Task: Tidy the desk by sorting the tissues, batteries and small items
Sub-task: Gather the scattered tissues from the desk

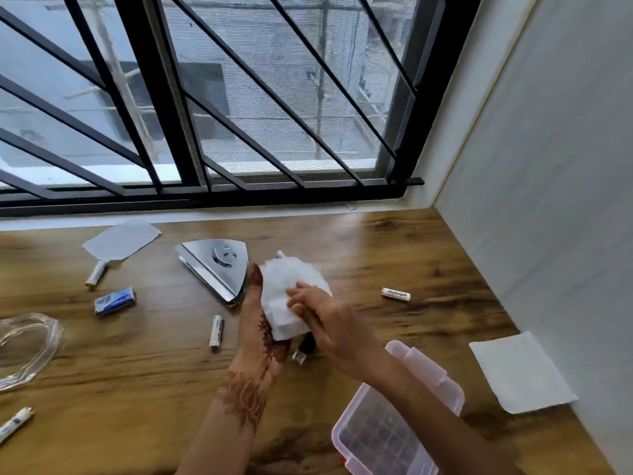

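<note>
Head view. Wood-grain tabletop (394,241) runs to a barred window (205,97) at the far edge and a pale wall (548,166) along the right edge. Tissue (291,296), crumpled, is held above the tabletop centre: left hand (260,323) cups it from below with the thumb up its left side, and the right hand (318,317) grips its near side with bent fingers. USB stick (303,351) lies just below the hands. Metal holder (215,265) lies just left of the tissue. Right battery (395,293) lies alone in open wood between the hands and the wall. Middle battery (216,330) is near the left wrist. Far battery (96,274) touches the corner of a flat second tissue (121,240) near the window. Blue pack (114,301) sits between those two batteries. Corner battery (15,423) is at the left frame edge, and a clear cord (27,347) is coiled above it. Third tissue (522,371) lies flat against the wall. Box (394,413), clear with pink lid, sits under the right forearm at the near edge.
</note>
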The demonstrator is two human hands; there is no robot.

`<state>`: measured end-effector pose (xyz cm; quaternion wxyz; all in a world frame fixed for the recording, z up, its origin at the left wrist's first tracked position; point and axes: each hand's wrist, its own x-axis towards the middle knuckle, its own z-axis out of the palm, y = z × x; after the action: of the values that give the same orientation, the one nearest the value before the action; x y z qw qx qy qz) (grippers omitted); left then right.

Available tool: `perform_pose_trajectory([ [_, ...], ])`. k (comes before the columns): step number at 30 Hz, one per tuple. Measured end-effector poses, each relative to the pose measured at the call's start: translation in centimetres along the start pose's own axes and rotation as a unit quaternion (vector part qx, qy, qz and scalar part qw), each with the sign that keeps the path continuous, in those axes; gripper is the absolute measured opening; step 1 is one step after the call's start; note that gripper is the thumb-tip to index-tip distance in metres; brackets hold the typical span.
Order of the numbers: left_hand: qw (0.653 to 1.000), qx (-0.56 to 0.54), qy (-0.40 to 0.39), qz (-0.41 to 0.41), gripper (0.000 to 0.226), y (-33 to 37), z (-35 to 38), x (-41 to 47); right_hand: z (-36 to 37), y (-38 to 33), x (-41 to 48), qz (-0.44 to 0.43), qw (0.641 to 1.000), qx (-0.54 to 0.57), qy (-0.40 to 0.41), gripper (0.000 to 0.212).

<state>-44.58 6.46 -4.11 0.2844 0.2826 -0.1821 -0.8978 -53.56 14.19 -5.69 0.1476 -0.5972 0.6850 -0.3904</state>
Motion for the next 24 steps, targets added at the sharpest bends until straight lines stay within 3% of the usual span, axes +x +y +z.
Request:
perform_pose_trajectory([
  [5,0.995,0.079,0.057,-0.019,0.040,-0.8,-0.2,-0.1,-1.6,-0.1,-1.5,0.021,0.997,0.020,0.066,0.033],
  [9,0.995,0.089,0.048,-0.018,0.022,-1.3,-0.4,-0.1,-5.0,2.0,-4.3,0.113,0.984,0.013,0.135,0.030],
  [13,0.994,0.107,0.011,-0.021,0.025,-1.7,-0.6,-0.3,-8.4,5.3,-9.5,0.225,0.954,-0.046,0.193,0.025],
  [19,0.990,0.130,0.003,-0.054,0.013,-2.5,-0.4,-0.9,-9.7,9.0,-16.6,0.406,0.881,-0.137,0.200,0.045],
  [24,0.983,0.162,0.001,-0.087,0.026,-2.9,-0.4,-2.0,-8.5,9.1,-18.1,0.406,0.867,-0.168,0.235,0.038],
])
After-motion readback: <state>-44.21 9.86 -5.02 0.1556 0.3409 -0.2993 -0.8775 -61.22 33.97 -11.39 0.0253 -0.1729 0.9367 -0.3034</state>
